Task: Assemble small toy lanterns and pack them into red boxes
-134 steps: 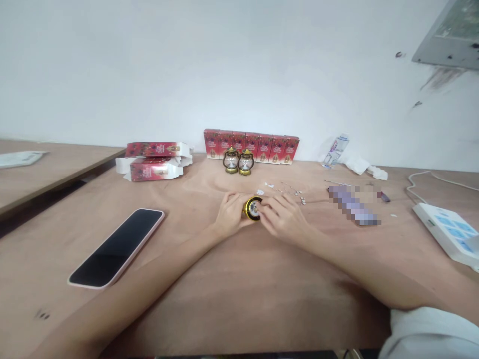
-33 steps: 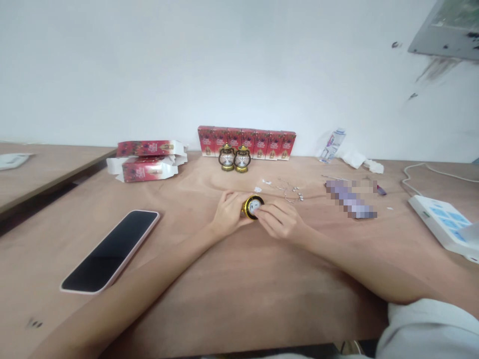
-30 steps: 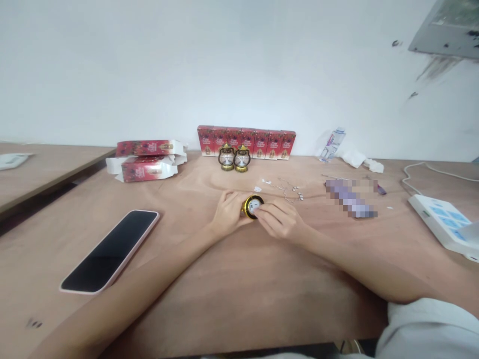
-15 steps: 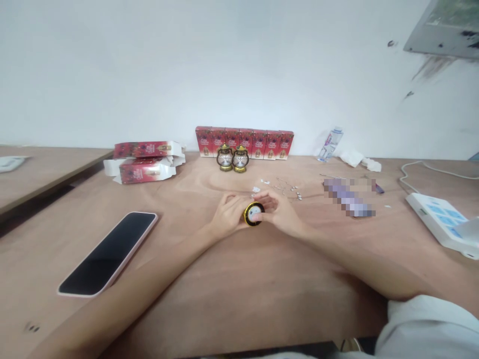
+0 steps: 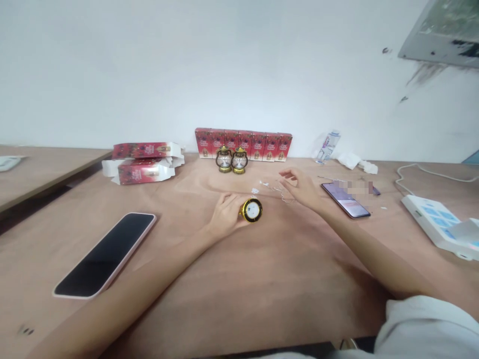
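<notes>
My left hand (image 5: 225,215) is closed around a small gold-and-black lantern (image 5: 252,210), tilted so that its round base with a white centre faces me. Apart from it, to the upper right, my right hand (image 5: 299,187) hovers with bent fingers spread and nothing visible in them. Below and left of those fingers are small white scraps (image 5: 255,190) and thin wires (image 5: 284,195), partly covered by the hand. Farther back, two similar lanterns, a left one (image 5: 224,159) and a right one (image 5: 239,160), stand upright side by side.
Several red boxes (image 5: 258,144) line the wall behind the lanterns. Opened red-and-white boxes (image 5: 145,170) lie at the left. A pink-edged phone (image 5: 107,254) is beside my left forearm. To the right are another phone (image 5: 346,199), a clear bottle (image 5: 328,146), crumpled tissue (image 5: 349,159) and a white power strip (image 5: 436,219).
My right hand has let go of the lantern and moved up and right, towards the scraps and wires. My left hand still holds the lantern in nearly the same place.
</notes>
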`<state>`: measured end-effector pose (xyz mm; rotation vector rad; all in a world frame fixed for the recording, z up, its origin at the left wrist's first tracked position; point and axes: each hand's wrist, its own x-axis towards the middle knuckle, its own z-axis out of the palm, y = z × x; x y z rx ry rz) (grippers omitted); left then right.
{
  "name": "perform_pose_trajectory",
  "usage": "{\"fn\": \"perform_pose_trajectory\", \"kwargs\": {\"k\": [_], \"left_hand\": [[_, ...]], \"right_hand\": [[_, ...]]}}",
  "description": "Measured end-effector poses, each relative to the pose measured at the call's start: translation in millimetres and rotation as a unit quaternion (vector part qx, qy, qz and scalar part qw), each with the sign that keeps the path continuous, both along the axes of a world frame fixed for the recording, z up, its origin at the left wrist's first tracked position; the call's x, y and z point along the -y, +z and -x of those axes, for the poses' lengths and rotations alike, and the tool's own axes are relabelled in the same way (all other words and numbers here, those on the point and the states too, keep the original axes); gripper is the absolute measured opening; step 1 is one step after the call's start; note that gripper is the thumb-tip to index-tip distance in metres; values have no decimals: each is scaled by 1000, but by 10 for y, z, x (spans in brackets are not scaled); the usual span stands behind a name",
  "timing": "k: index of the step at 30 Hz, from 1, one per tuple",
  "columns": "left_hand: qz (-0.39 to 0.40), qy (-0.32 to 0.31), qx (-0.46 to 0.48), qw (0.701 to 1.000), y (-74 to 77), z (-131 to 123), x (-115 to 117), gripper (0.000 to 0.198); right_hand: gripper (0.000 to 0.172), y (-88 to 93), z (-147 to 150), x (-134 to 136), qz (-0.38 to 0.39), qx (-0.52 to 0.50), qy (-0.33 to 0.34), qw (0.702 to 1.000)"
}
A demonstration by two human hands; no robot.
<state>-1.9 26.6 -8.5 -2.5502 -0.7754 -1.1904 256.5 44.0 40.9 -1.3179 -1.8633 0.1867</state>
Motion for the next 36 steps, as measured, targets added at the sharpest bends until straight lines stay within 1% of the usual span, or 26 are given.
{"fn": "perform_pose_trajectory", "kwargs": {"k": [2, 4, 5, 7, 10, 13, 17, 21, 25, 30, 32, 36], "left_hand": [[-7, -7, -1, 1000, -5, 0, -3, 47], [-17, -10, 1, 1000, -10, -1, -7, 46], [-20, -10, 2, 1000, -12, -2, -9, 46], [-22, -7, -3, 1000, -14, -4, -12, 47], [-32, -10, -8, 999, -9, -6, -14, 47], [-55, -22, -6, 998, 1, -6, -12, 46], [-62, -20, -10, 998, 10, -7, -7, 45], [-76, -23, -5, 997, 14, -12, -8, 46], [-80, -26, 0, 996, 11, -13, -12, 45], [-67, -23, -7, 997, -5, -7, -12, 47], [-69, -26, -4, 997, -4, -7, -11, 47], [-78, -33, 0, 996, 14, -11, -9, 46]], "right_hand": [[26, -67, -183, -122, 62, 72, -44, 994], [25, -135, -333, -217, 134, 139, -86, 977], [24, -157, -394, -249, 155, 157, -99, 970], [23, -164, -485, -286, 173, 175, -115, 962], [24, -103, -553, -285, 186, 191, -126, 956], [23, -43, -560, -262, 210, 213, -127, 946], [22, -39, -527, -249, 239, 231, -125, 935], [22, -72, -505, -255, 241, 243, -121, 932], [23, -113, -514, -278, 216, 251, -114, 937], [29, -183, -525, -303, 183, 257, -103, 943], [27, -202, -501, -294, 186, 255, -96, 944], [16, -204, -403, -244, 193, 243, -87, 947]]}}
